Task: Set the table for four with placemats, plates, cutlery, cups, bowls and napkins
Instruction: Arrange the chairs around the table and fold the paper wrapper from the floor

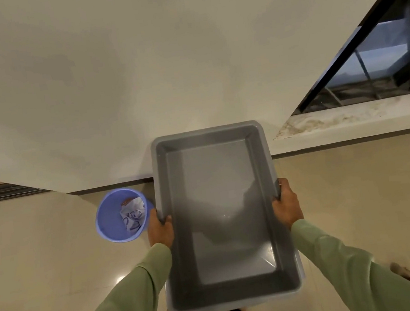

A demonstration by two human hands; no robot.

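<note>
Beige floor [44, 268] bears a blue bin [108, 220].

No words, numbers or brand names can be read here. Just to the left of the gray tub [221, 205], a crumpled white paper [133, 214] lies inside the blue bin [108, 220], and it has dark curly marks on it. The marks are too small and too bent to tell if they are letters or only scribbles.
</note>
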